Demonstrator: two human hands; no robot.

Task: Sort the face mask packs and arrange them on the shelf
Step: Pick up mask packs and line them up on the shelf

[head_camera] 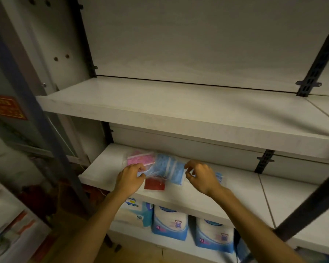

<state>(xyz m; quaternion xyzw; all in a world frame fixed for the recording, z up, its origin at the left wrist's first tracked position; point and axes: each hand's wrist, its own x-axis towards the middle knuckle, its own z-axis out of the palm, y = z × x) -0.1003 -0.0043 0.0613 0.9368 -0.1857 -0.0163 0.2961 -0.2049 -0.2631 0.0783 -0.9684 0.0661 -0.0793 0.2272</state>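
Several face mask packs lie in a loose pile on the middle shelf [235,188]. A pink pack [140,158] is at the back left, a blue pack [169,166] in the middle, and a red pack [154,184] near the front edge. Another blue pack [218,176] peeks out behind my right hand. My left hand [130,178] pinches the left end of the blue pack's clear wrapper. My right hand [200,176] hovers at the pack's right end with fingers curled; whether it touches the pack is unclear.
The upper shelf [179,107] above is bare and white. Below, blue and white bagged goods [169,223] stand in a row. Dark slotted uprights [265,160] divide the shelf bays. A blue metal post [46,130] rises at the left.
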